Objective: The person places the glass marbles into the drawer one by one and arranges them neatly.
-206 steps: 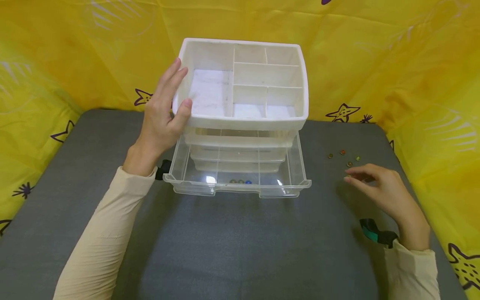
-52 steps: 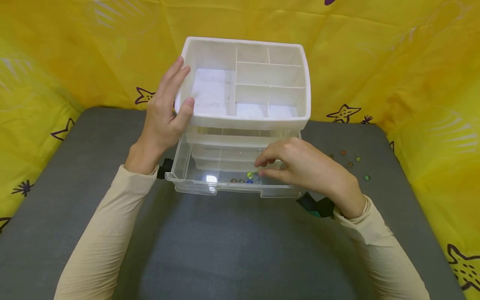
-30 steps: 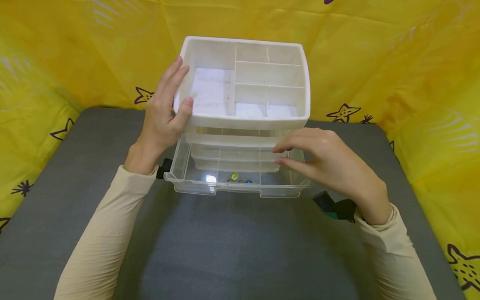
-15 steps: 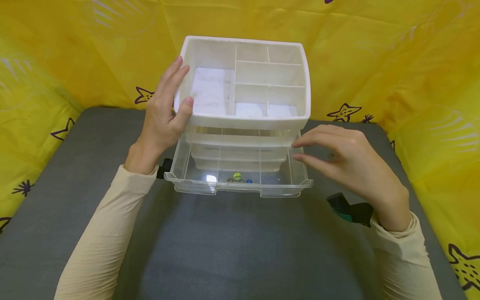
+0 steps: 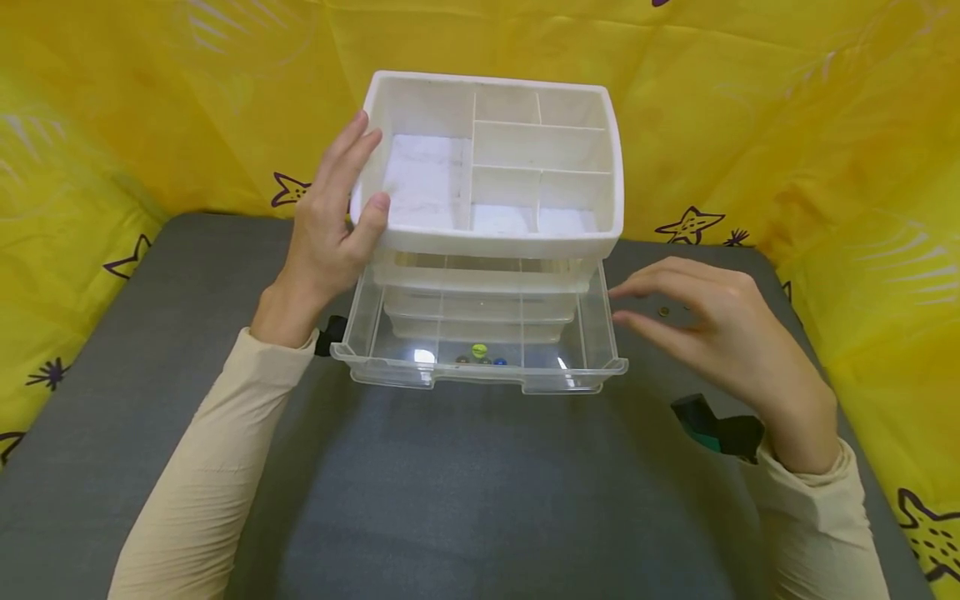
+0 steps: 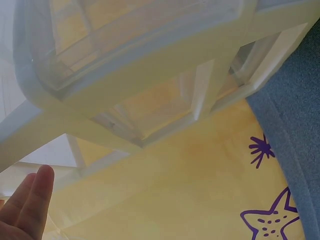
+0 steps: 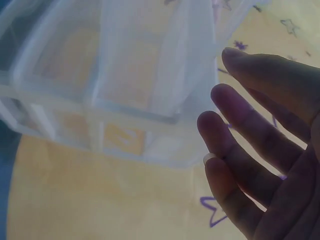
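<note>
A white plastic desk organizer (image 5: 498, 242) with a divided top stands on the grey table. Its clear bottom drawer (image 5: 480, 375) is pulled out toward me. Inside, near the drawer's front wall, lie a yellow-green marble (image 5: 479, 351), a blue marble (image 5: 500, 362) and two dull ones beside them. My left hand (image 5: 322, 221) rests against the organizer's left side with straight fingers, the thumb at its front left corner. My right hand (image 5: 720, 325) hovers just right of the drawer, thumb and fingers apart; the right wrist view shows nothing between them.
On the table right of the organizer, a brownish marble (image 5: 663, 312) and part of another marble (image 5: 687, 307) show past my right hand, which covers the area beyond. Yellow cloth (image 5: 750, 125) with drawn starfish encloses the table's back and sides.
A yellow-green marble has come into the drawer and rolled to a stop among the others. My right hand has withdrawn from above the drawer to the right. The left hand stays put.
</note>
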Demonstrator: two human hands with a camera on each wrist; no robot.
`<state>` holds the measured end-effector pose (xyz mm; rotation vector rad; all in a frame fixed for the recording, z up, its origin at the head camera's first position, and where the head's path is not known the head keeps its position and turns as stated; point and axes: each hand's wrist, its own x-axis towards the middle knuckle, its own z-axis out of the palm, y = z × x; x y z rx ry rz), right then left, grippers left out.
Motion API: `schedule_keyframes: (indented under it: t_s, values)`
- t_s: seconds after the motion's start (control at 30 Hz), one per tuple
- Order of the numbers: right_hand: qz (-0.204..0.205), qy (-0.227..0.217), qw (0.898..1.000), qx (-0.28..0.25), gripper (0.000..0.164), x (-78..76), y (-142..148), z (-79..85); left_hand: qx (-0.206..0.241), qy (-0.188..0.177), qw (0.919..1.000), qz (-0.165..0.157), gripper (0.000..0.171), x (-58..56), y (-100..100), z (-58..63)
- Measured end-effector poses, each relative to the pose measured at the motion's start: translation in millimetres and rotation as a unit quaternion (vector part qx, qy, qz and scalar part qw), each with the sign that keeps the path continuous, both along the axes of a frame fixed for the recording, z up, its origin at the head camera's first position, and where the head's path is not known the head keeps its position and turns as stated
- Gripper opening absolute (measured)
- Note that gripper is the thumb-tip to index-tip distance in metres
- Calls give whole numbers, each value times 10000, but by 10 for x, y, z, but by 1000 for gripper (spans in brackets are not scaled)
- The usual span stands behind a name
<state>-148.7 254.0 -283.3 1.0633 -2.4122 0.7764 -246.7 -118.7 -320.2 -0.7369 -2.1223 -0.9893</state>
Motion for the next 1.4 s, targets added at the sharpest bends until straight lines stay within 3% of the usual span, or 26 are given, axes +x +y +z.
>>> schedule_keyframes:
  t_s: [0.07,0.23,0.33,0.43,0.73,1.03,1.4]
  values:
    - [0,-96,10000,9,21,-3,33,-36,-47,-10,10000,21,60,-1,-3,2]
    - [-16,-166,9999,-30,21,-6,96,-156,-122,-17,9999,49,59,-4,-13,6]
    - [-111,-135,9998,-94,42,3,134,-229,-157,-29,9999,63,59,-1,-16,9]
    - [-216,-216,9994,-149,45,11,184,-296,-174,-54,9998,85,59,6,-21,10]
    - [-635,-272,9976,-102,41,30,331,-473,-95,-23,9999,40,59,-7,-25,4]
    - [-1210,-630,9906,-55,39,44,400,-664,-87,4,10000,46,59,-6,-19,6]
    - [-1514,-718,9858,136,35,-52,590,-860,-119,-9,9999,63,59,1,-11,12]
